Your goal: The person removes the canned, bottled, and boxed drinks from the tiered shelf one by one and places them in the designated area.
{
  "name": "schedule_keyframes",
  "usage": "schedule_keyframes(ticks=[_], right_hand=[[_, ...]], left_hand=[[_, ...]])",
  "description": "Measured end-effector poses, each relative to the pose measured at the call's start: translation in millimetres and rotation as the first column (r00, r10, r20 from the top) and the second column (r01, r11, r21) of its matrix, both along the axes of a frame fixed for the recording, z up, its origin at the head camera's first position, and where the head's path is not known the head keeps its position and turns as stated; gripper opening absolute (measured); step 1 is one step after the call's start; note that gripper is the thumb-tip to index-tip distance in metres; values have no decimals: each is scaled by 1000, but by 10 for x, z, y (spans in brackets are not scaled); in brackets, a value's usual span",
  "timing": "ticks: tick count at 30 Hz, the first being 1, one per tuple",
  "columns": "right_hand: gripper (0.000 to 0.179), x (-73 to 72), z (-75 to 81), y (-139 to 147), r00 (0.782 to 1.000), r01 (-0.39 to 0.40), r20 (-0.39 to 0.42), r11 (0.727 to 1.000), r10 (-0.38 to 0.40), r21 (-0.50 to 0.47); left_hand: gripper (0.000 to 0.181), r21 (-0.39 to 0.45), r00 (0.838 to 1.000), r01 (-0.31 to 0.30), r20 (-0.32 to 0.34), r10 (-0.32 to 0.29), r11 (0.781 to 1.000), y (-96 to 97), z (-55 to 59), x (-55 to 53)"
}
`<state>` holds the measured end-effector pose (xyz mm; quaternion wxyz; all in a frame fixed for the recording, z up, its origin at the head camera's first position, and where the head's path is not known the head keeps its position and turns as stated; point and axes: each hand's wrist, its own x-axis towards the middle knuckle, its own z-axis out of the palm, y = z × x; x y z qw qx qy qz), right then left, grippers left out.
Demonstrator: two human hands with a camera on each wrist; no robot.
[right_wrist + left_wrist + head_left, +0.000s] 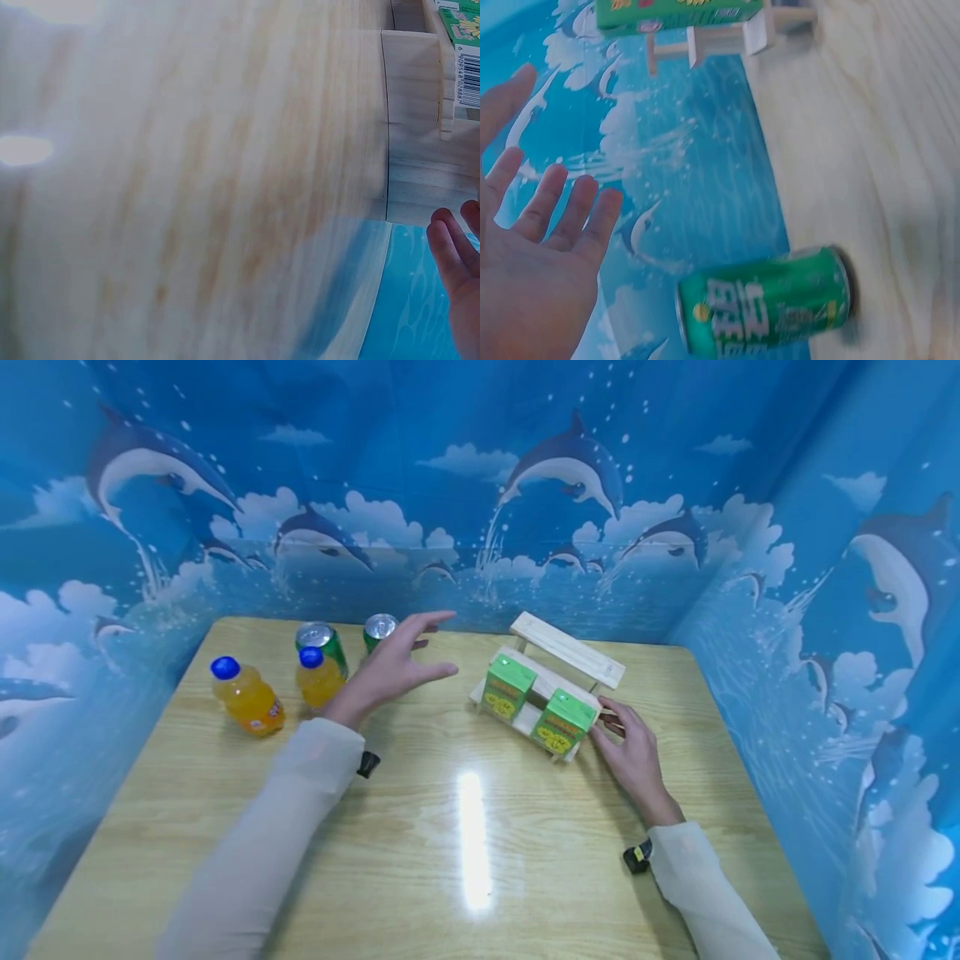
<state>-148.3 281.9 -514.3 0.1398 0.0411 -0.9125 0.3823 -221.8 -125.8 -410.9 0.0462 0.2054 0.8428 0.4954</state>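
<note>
My left hand (393,664) is held above the table with fingers spread and nothing in it. In the left wrist view, its palm (536,289) shows beside a green drink can (769,300). A small stepped wooden stand (570,647) carries two green drink cartons, a left carton (507,689) and a right carton (562,722). At the stand's right end, my right hand (630,756) grips its edge, thumb to the front and fingers toward the back. In the right wrist view, fingertips (444,225) overlap the rear edge of the stand's side panel (427,165).
Two orange drink bottles with blue caps, an outer bottle (251,697) and an inner bottle (318,681), stand at the table's left. Behind them are a green can (322,639) and another can (380,627), partly hidden by the left hand. A dolphin-print curtain (465,468) surrounds the table (420,843).
</note>
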Motion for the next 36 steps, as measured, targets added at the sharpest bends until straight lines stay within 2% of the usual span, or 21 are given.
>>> schedule_keyframes(ticks=[6,13,19,25,32,36], right_hand=[[51,-1,-10,6,1000,-3,-4,1000,3,-5],[51,2,-4,5,1000,-7,-5,1000,7,-6],[51,1,-4,7,1000,-5,-9,1000,5,3],[51,-3,-7,4,1000,-9,-15,1000,9,2],[50,-5,-6,0,1000,-6,-12,1000,7,6],[51,-2,-2,-5,1000,3,-4,1000,-3,8]], left_hand=[[83,24,996,77,36,-78,997,167,-97,-25],[86,29,992,115,41,-116,993,343,-184,-40],[87,59,984,159,75,-163,985,486,-228,-35],[87,100,977,180,96,-190,979,598,-299,-50],[88,85,974,194,104,-202,977,700,-353,-63],[86,99,969,199,131,-211,975,731,-394,-56]])
